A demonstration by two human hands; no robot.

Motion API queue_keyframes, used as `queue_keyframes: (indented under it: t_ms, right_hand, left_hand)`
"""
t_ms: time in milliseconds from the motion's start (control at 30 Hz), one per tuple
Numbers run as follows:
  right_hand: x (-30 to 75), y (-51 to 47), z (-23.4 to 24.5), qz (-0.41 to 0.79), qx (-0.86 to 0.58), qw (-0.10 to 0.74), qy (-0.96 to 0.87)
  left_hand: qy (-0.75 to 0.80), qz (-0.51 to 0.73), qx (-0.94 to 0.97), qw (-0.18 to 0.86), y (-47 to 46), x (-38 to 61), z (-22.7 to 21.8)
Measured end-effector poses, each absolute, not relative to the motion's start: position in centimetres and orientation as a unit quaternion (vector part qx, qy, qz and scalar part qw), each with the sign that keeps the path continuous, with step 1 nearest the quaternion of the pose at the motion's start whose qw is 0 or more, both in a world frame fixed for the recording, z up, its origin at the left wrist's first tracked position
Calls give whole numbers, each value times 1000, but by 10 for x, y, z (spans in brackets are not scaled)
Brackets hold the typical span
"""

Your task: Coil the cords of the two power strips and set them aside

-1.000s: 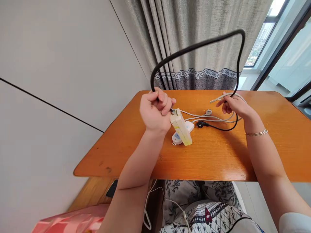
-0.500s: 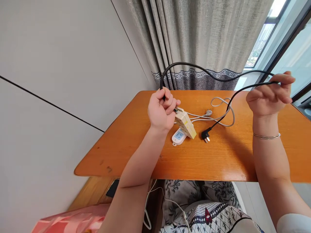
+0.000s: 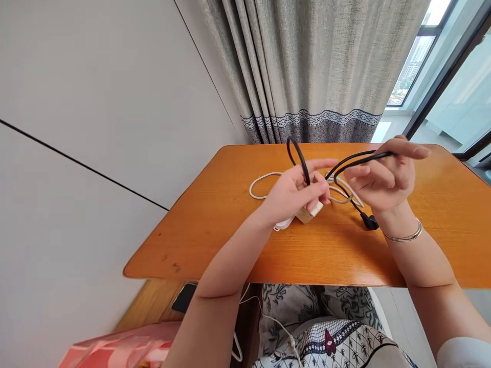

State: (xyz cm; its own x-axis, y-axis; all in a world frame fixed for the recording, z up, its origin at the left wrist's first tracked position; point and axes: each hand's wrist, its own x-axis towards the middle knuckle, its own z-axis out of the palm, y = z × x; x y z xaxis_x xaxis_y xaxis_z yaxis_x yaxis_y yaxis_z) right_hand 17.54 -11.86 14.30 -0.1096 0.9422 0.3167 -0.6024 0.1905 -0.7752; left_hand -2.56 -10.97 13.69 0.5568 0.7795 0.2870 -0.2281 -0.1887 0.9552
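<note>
My left hand (image 3: 299, 191) holds a bend of a black power cord (image 3: 294, 145) near the table's middle, its index finger stretched out to the right. To the right, my right hand (image 3: 387, 176) grips two strands of the same cord, which run between its thumb and fingers. A black plug (image 3: 369, 221) at one cord end is just left of my right wrist. Partly hidden behind my left hand is a cream power strip (image 3: 307, 214). Beside it lies a white power strip (image 3: 284, 224), also mostly covered.
A white cord (image 3: 263, 175) loops across the wooden table (image 3: 215, 214). Behind the table hangs a grey curtain (image 3: 326, 66), with a window (image 3: 418, 56) to the right. Below left are a dark flat object (image 3: 184, 298) and a pink bag (image 3: 123, 342).
Both hands have come closer together and the right one is lower. The cord's wide arc has folded into a smaller loop. The black plug has shifted right.
</note>
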Motion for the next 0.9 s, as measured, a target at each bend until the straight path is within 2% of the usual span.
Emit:
queue_keyframes:
  t_ms: [133,300,400,533,600,700,900]
  right_hand:
    - [174,-121,141,626,-217,561,-496]
    - [181,-106,142,564,-249,446,-649]
    - [179,-96,138,489,-307,347,-739]
    - [169,-91,130,314,-385,124,-859]
    - [165,-92,128,232,-414,69,-878]
    - [166,-93,129,180,-469,123,-856]
    - [188,-84,140,325,-456,494,-666]
  left_hand:
    - [252,353,692,578,-122,-21,135]
    - [254,447,627,585,-113,-20,133]
    - [250,505,581,587,-107,-23,134]
    - [261,547,539,586,-108,-28,140]
    - [271,565,519,582,-109,-30,144]
    - [281,584,496,578,-108,-32,148]
    - [288,567,497,591,-101,-31,144]
